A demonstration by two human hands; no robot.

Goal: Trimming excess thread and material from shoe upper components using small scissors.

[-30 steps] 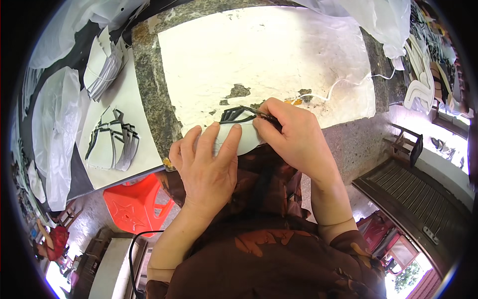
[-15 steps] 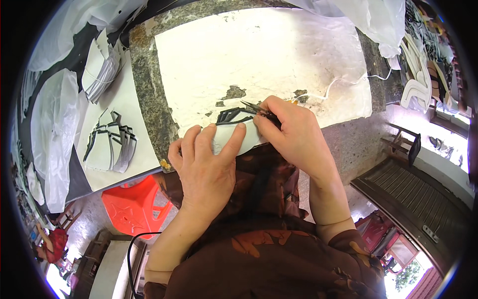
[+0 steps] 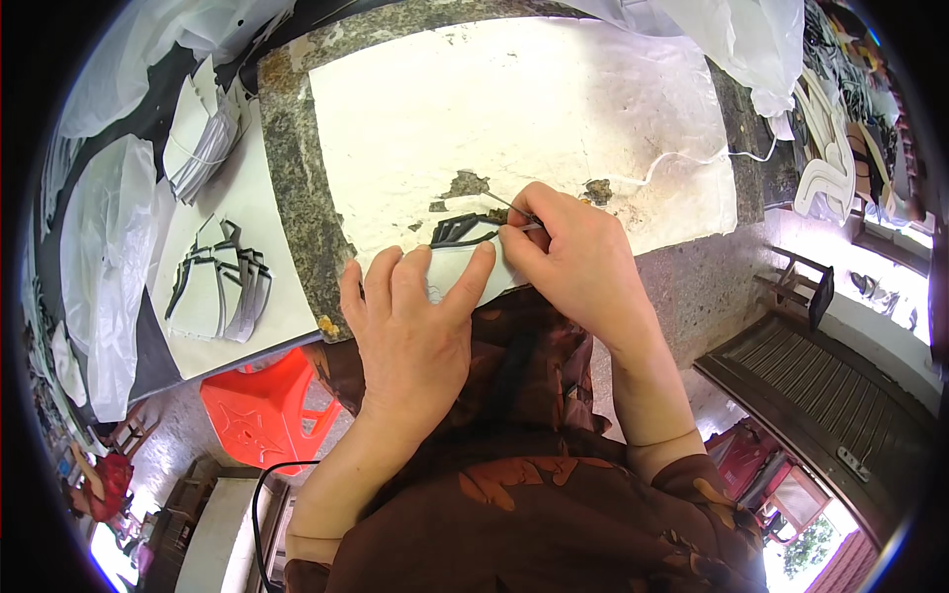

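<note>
A white flat piece with black edging strips lies at the near edge of the work board. My left hand rests on it with fingers spread, thumb and fingertips pressing its upper side. At its right end is my right hand, closed around small dark scissors whose thin tips point up and to the left. Its thumb and index finger also meet at the black-edged rim, where the fingers hide the exact contact. The black strips stand folded in several overlapping layers along the far edge.
A worn white sheet covers the speckled board. To the left are a fanned stack of black-edged white pieces, a tied bundle and plastic bags. A white cord crosses the right side. A red stool stands below.
The right hand has shifted slightly, and the scissors have drawn further back into it, with less of the tips showing. My left hand has moved slightly to the right.
</note>
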